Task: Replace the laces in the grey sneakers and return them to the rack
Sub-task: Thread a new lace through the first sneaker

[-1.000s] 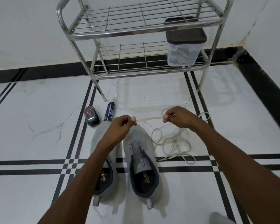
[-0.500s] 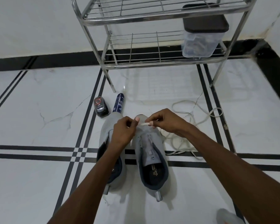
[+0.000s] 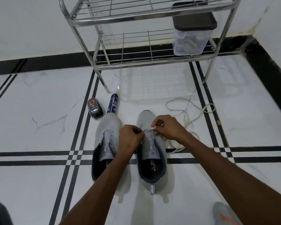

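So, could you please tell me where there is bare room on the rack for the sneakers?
The lower shelf is bare to the left of the lidded plastic container, which crowds its right end. The top shelf shows bare wire as far as it is in frame. On the floor, the loose lace clutters the tile right of the right sneaker.

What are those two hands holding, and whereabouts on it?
A white lace. The right hand pinches it near its tip; the left hand pinches it a little further along, over the right-side grey sneaker.
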Demonstrator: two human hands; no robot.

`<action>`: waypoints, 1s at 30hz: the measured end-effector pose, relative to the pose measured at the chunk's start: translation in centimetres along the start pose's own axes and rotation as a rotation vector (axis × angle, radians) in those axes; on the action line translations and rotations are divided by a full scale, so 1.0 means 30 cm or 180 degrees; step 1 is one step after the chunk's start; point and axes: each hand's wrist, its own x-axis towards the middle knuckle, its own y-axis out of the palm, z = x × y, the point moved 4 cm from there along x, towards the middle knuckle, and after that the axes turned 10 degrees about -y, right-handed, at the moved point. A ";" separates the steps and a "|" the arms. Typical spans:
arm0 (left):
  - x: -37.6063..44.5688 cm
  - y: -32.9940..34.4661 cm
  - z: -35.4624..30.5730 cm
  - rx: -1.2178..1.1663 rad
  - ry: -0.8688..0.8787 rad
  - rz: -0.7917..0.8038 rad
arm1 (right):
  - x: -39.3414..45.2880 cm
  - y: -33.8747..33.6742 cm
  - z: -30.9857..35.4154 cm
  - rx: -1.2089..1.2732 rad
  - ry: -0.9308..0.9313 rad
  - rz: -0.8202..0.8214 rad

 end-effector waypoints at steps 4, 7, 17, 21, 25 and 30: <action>0.017 0.036 0.012 -0.0426 0.0088 -0.0041 | -0.009 -0.013 -0.011 -0.0417 -0.0133 -0.0080; 0.026 0.049 0.018 -0.0610 0.0082 0.0029 | -0.024 -0.017 -0.009 -0.0476 -0.0278 -0.0227; 0.057 0.076 0.051 -0.1230 0.0042 0.0266 | -0.008 0.030 0.031 -0.1032 -0.0466 -0.0185; 0.057 0.079 0.060 -0.1335 0.0041 0.0365 | 0.007 0.038 0.029 -0.1155 -0.0431 -0.0028; 0.061 0.079 0.065 -0.1393 0.0025 0.0368 | 0.013 0.048 0.016 -0.1068 -0.0396 0.0000; 0.065 0.085 0.069 -0.1379 0.0002 0.0377 | 0.000 0.046 -0.009 -0.0894 -0.0338 -0.0257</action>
